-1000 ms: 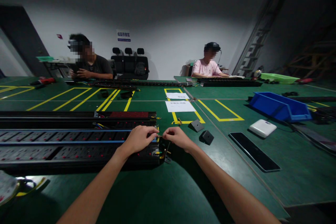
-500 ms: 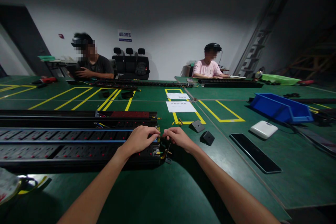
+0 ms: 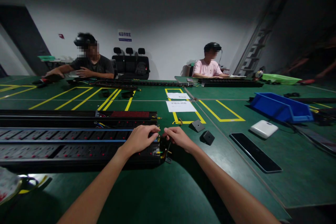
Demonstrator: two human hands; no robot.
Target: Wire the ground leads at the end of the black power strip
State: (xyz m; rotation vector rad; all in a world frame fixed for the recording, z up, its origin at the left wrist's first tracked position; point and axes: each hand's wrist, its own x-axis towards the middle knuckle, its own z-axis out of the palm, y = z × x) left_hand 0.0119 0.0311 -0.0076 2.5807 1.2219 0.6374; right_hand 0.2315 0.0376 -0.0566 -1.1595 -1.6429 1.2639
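Note:
Several long black power strips (image 3: 78, 151) lie side by side, their right ends near my hands. My left hand (image 3: 141, 138) rests over the end of a blue-edged power strip (image 3: 65, 135), fingers bent and thumb drawn in; what it pinches, if anything, is hidden. Just past that end, my right hand (image 3: 178, 137) has its thumb and forefinger pressed together on something too small to make out. Below the fingertips, a small dark part (image 3: 168, 160) and yellow-green wire ends (image 3: 158, 152) show at the strip ends. Two black end blocks (image 3: 207, 138) sit to the right.
A phone (image 3: 255, 152), a white box (image 3: 263, 129) and a blue bin (image 3: 283, 107) are on the green table at right. Paper labels (image 3: 181, 106) lie ahead. Two co-workers sit across the table, and a dim person (image 3: 321, 59) is at far right. A bag (image 3: 9, 183) lies at lower left.
My hands stay almost in place, with only slight finger movement. The co-worker at left has stretched an arm out to the red tool. A person has appeared at the far right.

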